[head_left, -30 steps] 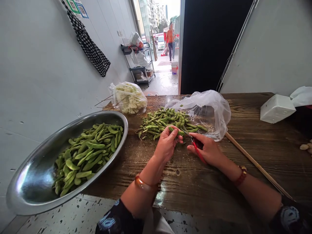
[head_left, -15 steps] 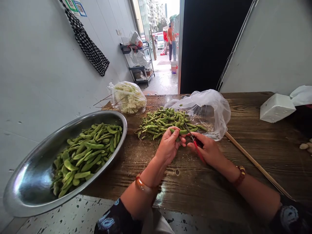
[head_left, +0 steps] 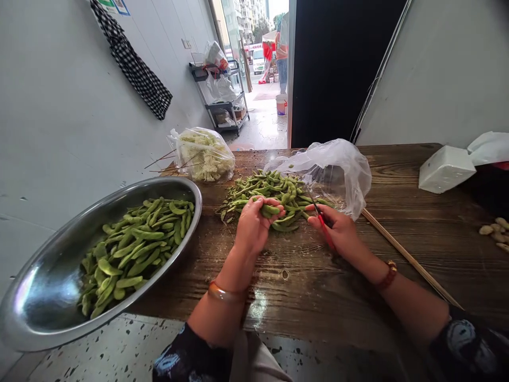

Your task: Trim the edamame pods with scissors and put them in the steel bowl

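Note:
Green soybean pods lie in a loose pile (head_left: 262,185) on the dark wooden table. At the pile's near edge, my left hand (head_left: 256,223) is closed around soybean pods (head_left: 270,210), palm partly turned up. My right hand (head_left: 338,229) grips red-handled scissors (head_left: 325,229), their blades pointing away from me over the right end of the pile. A gap separates the two hands. To the left, a large oval steel basin (head_left: 47,276) holds a heap of soybean pods (head_left: 131,249).
Behind the pile lie a crumpled clear plastic bag (head_left: 345,164) and a bag of cauliflower (head_left: 207,154). Thin wooden sticks (head_left: 409,257) run along the right. A white tissue pack (head_left: 447,168) and some peanuts (head_left: 499,231) are further right. Beyond the table stand a cart (head_left: 226,101) and an open doorway.
My left hand has moved left, away from the scissors, with pods in its fingers. The right hand stays near its place with the scissors. The view has shifted slightly.

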`<state>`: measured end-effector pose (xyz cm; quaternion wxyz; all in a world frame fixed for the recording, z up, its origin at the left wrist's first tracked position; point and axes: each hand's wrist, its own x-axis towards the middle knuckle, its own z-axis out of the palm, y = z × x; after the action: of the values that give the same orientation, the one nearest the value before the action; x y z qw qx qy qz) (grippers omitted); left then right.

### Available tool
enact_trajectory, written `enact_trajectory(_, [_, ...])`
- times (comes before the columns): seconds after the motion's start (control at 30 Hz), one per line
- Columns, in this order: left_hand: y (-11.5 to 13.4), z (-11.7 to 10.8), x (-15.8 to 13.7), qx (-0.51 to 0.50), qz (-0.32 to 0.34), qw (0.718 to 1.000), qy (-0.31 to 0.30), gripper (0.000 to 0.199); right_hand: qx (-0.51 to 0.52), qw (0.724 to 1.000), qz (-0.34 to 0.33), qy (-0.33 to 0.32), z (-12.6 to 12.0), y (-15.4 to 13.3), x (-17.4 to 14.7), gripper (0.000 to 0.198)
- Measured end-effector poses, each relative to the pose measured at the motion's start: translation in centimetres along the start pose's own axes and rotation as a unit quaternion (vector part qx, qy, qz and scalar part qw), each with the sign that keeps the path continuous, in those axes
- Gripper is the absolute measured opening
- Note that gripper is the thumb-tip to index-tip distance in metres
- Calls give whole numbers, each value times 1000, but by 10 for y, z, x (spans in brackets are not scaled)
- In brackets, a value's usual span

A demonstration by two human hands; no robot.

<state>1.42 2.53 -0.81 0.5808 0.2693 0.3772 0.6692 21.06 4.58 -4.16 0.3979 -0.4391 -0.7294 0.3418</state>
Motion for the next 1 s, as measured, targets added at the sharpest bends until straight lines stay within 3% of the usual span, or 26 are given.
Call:
enact_trajectory(0.13, [6, -4, 2, 29, -9, 999, -15, 6, 49, 998, 28, 3, 1, 6, 1, 47])
enact_trajectory(0.23, [1, -6, 3, 209, 25, 977, -42, 8, 43, 999, 29, -1, 2, 7, 1, 46])
enact_trajectory(0.3, [-3, -6, 2, 392, 89, 915, -43, 11, 33, 999, 22, -2, 2, 7, 0, 45])
enact_trajectory(0.37, [-7, -6, 1, 550, 143, 821, -49, 10, 26, 999, 19, -2, 3, 7, 0, 45])
enact_trajectory(0.43, [-10, -6, 0, 653, 154, 739, -69, 10, 24, 1000, 20, -2, 3, 8, 0, 44])
enact_trajectory(0.5, [-12, -6, -1, 710, 143, 685, -83, 10, 23, 1000, 21, -1, 3, 8, 1, 44])
enact_trajectory(0.53, [-12, -6, -1, 721, 145, 672, -81, 9, 23, 1000, 20, -1, 3, 8, 0, 45])
enact_trajectory(0.57, [-11, -7, -1, 721, 155, 672, -75, 8, 22, 1000, 18, -1, 3, 8, 0, 45])
enact_trajectory(0.63, [-9, -7, 0, 680, 187, 707, -55, 6, 18, 1000, 16, -2, 4, 6, 0, 45])
enact_trajectory(0.7, [-4, -8, 1, 589, 189, 785, -44, 2, 11, 1000, 12, -2, 3, 3, -1, 46])
enact_trajectory(0.77, [-1, -7, 1, 467, 131, 873, -54, 9, 2, 1000, 8, -11, 3, 1, -1, 47])
enact_trajectory(0.83, [0, -5, 0, 354, 56, 930, -77, 17, -14, 999, 4, -29, 3, -1, -1, 47])
enact_trajectory(0.9, [-1, -2, -2, 285, 12, 954, -93, 21, -32, 998, 1, -53, 3, -2, -1, 48])
enact_trajectory(1.0, [-6, 2, -5, 262, -4, 959, -107, 26, -38, 996, -3, -80, 2, -3, -1, 50])
